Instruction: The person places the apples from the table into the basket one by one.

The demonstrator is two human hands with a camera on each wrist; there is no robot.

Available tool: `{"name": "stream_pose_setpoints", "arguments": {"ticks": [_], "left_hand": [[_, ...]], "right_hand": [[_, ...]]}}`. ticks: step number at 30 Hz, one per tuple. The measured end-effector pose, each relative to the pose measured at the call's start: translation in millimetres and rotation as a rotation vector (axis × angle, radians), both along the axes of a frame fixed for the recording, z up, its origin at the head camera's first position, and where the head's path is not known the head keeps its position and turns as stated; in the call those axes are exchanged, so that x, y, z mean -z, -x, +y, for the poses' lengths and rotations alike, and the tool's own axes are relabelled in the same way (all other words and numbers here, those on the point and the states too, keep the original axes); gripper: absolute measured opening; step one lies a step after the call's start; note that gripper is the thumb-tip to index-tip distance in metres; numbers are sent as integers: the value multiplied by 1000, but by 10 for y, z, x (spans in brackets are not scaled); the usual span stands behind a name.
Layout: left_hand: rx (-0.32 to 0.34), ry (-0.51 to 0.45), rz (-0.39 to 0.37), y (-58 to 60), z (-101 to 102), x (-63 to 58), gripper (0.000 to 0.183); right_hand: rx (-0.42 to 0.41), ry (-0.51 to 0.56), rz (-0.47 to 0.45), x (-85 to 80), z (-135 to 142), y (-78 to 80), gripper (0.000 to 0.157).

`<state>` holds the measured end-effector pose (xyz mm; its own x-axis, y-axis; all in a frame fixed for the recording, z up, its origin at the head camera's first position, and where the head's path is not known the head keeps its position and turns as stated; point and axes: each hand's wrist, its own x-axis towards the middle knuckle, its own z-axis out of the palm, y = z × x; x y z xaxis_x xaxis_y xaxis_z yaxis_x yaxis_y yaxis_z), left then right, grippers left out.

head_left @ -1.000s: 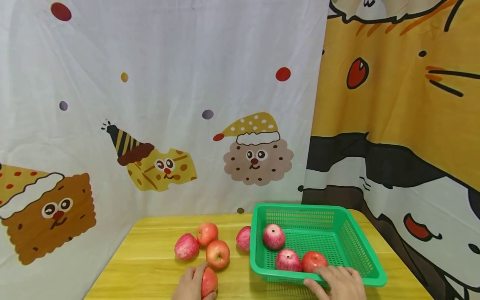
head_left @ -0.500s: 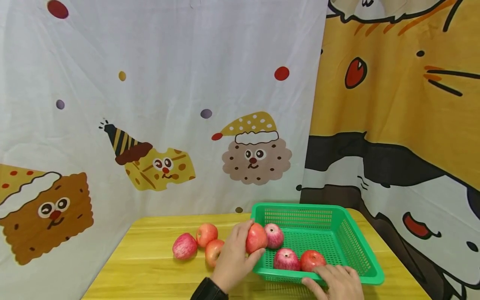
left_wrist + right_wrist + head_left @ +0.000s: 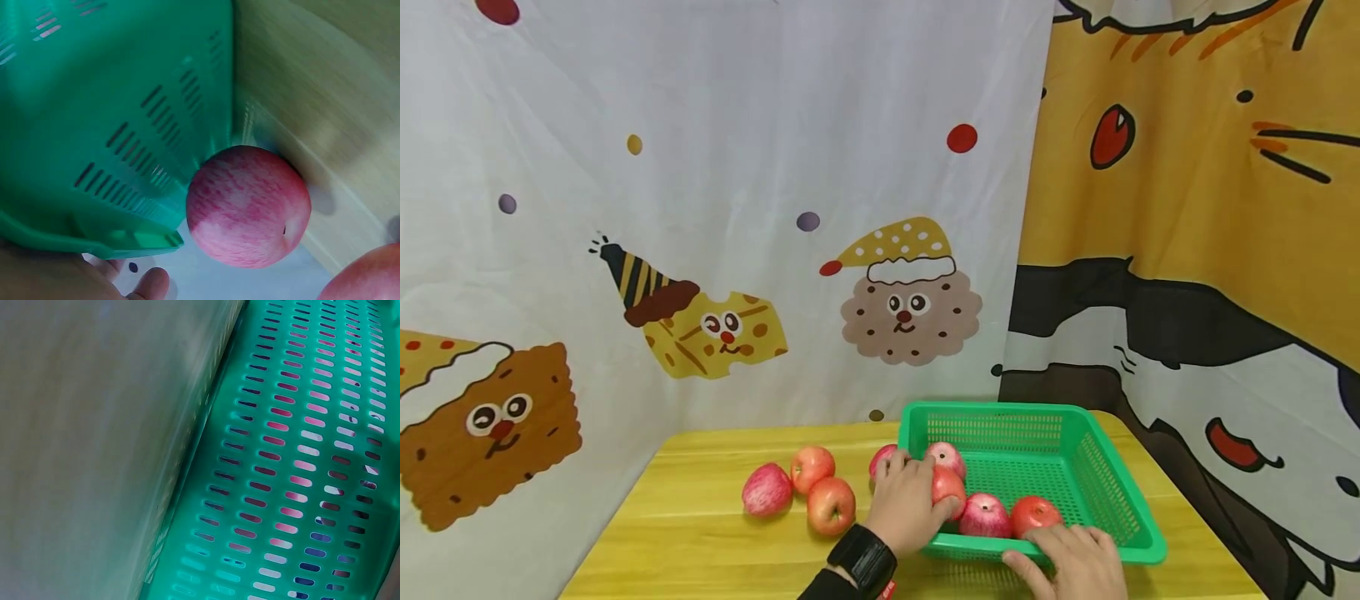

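Observation:
My left hand (image 3: 904, 504) reaches over the left rim of the green plastic basket (image 3: 1030, 410), thumb and fingers around a red apple (image 3: 950, 492) just inside. In the left wrist view the basket wall hides that apple and most of the hand. My right hand (image 3: 1075, 562) grips the basket's front rim, fingers over the edge and thumb outside. Inside the basket, a pink-striped apple (image 3: 946, 457) sits behind the held one. Another striped apple (image 3: 985, 517) and a red apple (image 3: 1035, 513) lie along the front wall.
One striped apple (image 3: 249, 206) stands on the table against the basket's left outer wall. Farther left on the wooden table (image 3: 685, 533) lie a pink apple (image 3: 767, 490) and two redder apples (image 3: 812, 468). A cartoon-printed curtain (image 3: 737, 167) hangs behind.
My left hand has picked up an apple from the table's front, carried it right and brought it down inside the basket's left side. The right hand has stayed on the front rim.

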<state>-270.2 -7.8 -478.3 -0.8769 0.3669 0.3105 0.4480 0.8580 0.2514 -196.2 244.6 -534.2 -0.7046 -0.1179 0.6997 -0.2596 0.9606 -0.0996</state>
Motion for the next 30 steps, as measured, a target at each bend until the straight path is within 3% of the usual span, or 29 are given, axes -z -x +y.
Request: {"name": "stream_pose_setpoints", "arguments": {"ticks": [5, 11, 30], "left_hand": [[3, 39, -18, 17, 20, -23, 34], [-16, 16, -82, 34, 44, 0, 41], [-5, -23, -74, 46, 30, 41, 42]], "right_hand": [[32, 3, -86, -60, -22, -13, 37], [66, 11, -218, -138, -51, -56, 42], [64, 9, -211, -133, -51, -60, 41]]}}
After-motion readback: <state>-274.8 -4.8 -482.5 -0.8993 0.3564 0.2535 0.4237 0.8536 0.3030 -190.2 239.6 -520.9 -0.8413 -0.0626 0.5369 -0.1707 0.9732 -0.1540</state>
